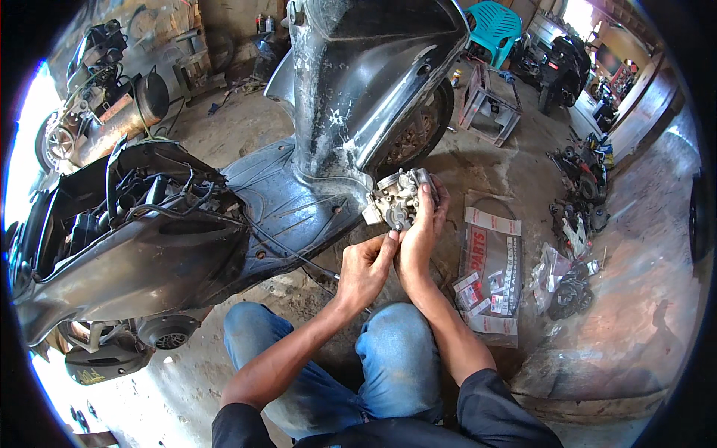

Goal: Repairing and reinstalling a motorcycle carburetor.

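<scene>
My right hand is wrapped round a silver-and-grey carburettor, its thumb lying along the side, holding it up beside the scooter's floorboard. My left hand is pinched just under the carburettor's lower edge, against a dark round part at its bottom; what sits between those fingertips is too small to make out. The worn grey scooter stands in front of me, with an opened rear body section at the left showing cables and engine parts.
A plastic parts bag with small packets lies right of my knees. Loose dark parts and a heap sit farther right. A metal stand, teal chair and another scooter are behind; an air compressor is at back left.
</scene>
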`<state>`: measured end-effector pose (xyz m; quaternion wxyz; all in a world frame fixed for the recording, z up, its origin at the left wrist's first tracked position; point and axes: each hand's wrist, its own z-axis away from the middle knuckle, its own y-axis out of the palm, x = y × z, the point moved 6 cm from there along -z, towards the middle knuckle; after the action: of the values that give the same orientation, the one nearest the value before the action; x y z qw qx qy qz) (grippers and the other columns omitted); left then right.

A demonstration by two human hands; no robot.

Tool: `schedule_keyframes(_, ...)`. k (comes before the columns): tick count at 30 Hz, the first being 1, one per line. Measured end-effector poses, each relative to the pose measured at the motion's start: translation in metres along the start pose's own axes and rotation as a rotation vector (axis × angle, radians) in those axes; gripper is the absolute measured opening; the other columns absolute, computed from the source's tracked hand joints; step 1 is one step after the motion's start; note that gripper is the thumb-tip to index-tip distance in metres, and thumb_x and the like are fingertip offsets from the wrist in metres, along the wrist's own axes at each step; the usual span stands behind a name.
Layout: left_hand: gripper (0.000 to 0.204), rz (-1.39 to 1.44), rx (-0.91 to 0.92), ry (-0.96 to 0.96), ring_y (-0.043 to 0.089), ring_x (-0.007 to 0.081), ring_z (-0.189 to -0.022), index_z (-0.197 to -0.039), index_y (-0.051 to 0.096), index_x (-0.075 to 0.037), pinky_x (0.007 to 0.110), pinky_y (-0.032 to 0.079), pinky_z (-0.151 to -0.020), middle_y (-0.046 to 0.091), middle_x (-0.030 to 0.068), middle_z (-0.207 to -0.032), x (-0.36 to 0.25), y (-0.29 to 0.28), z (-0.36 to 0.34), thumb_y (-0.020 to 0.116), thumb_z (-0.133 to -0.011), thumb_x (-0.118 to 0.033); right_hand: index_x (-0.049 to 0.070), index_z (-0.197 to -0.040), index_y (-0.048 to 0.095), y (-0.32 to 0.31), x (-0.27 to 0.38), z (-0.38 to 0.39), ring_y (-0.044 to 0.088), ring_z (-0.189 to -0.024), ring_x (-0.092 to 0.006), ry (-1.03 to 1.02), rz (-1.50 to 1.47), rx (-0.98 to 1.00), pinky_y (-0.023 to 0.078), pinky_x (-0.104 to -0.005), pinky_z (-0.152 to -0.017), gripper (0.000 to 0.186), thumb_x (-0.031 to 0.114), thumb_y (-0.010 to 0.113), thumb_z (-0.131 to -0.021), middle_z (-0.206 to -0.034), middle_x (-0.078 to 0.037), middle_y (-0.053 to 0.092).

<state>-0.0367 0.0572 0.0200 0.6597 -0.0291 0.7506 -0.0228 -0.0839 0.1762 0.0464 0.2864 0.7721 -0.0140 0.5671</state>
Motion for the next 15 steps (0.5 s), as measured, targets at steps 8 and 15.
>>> schedule_keyframes(8, 0.058, 0.29, 0.211, -0.202, 0.032, 0.0048, -0.055, -0.063, 0.054, -0.007, 0.028, 0.025, -0.049, 0.041, -0.0052, -0.058, 0.018, 0.005, -0.007, 0.054, -0.107, -0.046, 0.006, -0.138, 0.046, -0.001, -0.006, -0.003, 0.059, -0.113, -0.0194, -0.015, 0.008, 0.012, 0.048, -0.0345, -0.098, 0.045, 0.031, 0.06, -0.104, -0.127, -0.013, 0.057)
schedule_keyframes(15, 0.06, 0.156, 0.142, -0.156, 0.031, 0.0046, -0.055, -0.063, 0.051, -0.009, 0.028, 0.024, -0.05, 0.041, -0.0055, -0.059, 0.022, 0.005, -0.004, 0.052, -0.107, -0.049, 0.006, -0.137, 0.051, 0.001, -0.005, 0.001, 0.06, -0.113, -0.0189, -0.002, 0.011, -0.011, 0.05, -0.0338, -0.096, 0.043, 0.029, 0.061, -0.103, -0.13, -0.012, 0.059)
